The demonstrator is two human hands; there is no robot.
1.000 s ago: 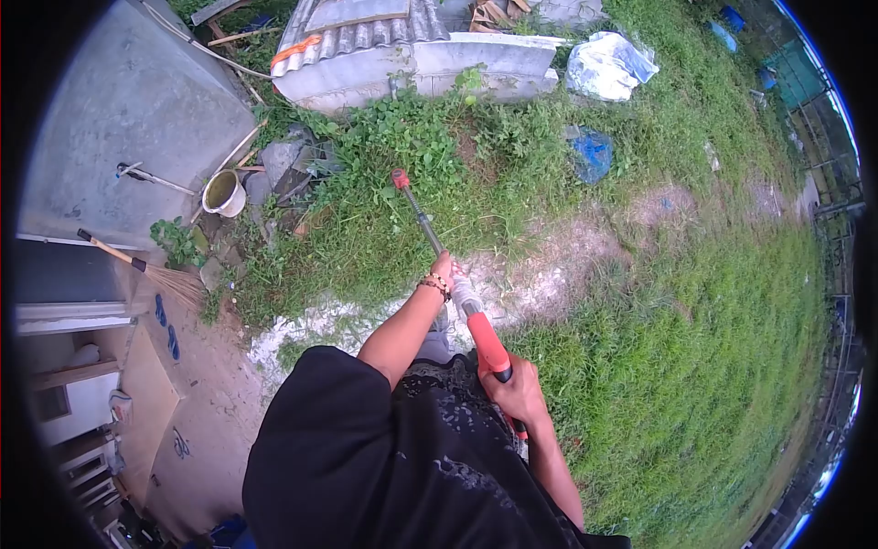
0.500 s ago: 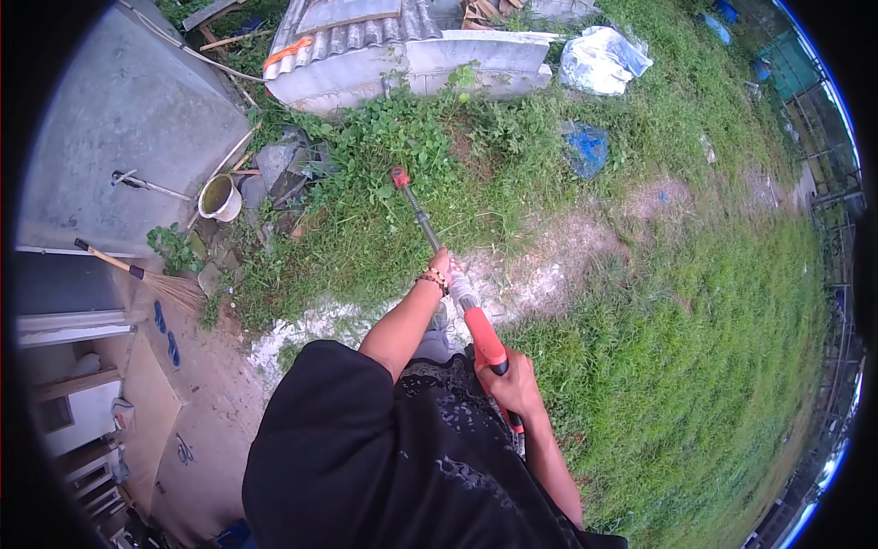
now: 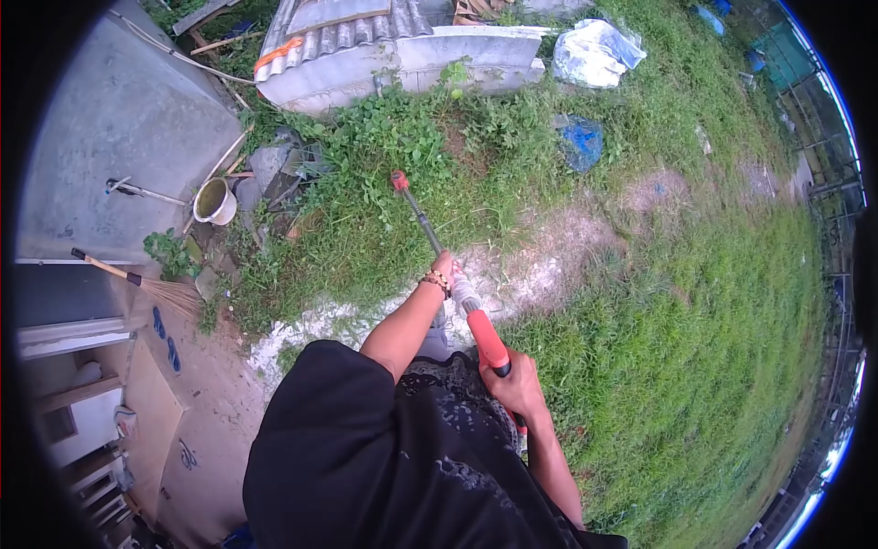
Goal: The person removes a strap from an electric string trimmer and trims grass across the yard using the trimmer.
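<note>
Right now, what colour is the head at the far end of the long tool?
Red, seen best in the head camera view: the tool's head.

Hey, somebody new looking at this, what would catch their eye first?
Probably the long red and grey tool, held in the left hand and right hand, pointing forward over the grass. Next, the crumpled white sheet beside the block wall, with a blue bundle nearer the person.

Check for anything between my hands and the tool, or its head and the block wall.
Left hand and right hand grip the tool, nothing visible between. Weeds stand between its head and the block wall.
</note>
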